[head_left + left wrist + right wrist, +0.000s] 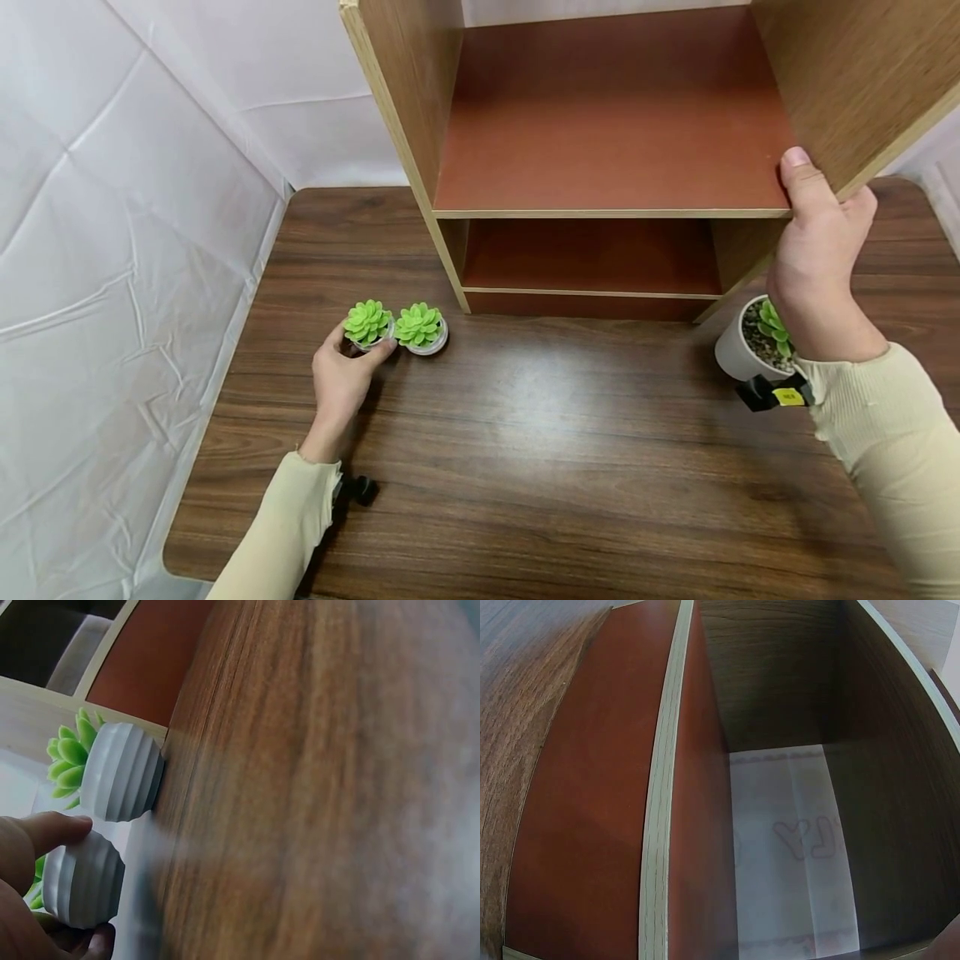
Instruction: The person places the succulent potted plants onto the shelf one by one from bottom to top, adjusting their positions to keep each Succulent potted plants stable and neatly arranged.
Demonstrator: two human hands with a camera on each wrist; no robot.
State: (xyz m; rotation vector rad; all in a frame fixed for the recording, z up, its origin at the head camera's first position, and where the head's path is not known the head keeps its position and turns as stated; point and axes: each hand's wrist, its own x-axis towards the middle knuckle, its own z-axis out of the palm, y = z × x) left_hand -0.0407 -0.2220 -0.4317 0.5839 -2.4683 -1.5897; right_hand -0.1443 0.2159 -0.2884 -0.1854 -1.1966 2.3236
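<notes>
My left hand (342, 375) holds a small potted succulent (367, 323) with bright green leaves, thumb on one side of its ribbed grey pot (82, 881) and fingers on the other. Right beside it stands a second, matching potted succulent (420, 327), also seen in the left wrist view with its ribbed pot (122, 772). On the other side, my right hand (821, 242) grips the right side panel of a wooden shelf unit (615, 125), thumb on the red-brown board inside. The fingers behind the panel are mostly hidden.
A larger white pot (738, 342) with a green plant and pebbles stands under my right forearm, partly covered by it. The shelf unit stands on the dark wood-grain table (525, 467). White sheeting (150, 208) hangs along the left and back.
</notes>
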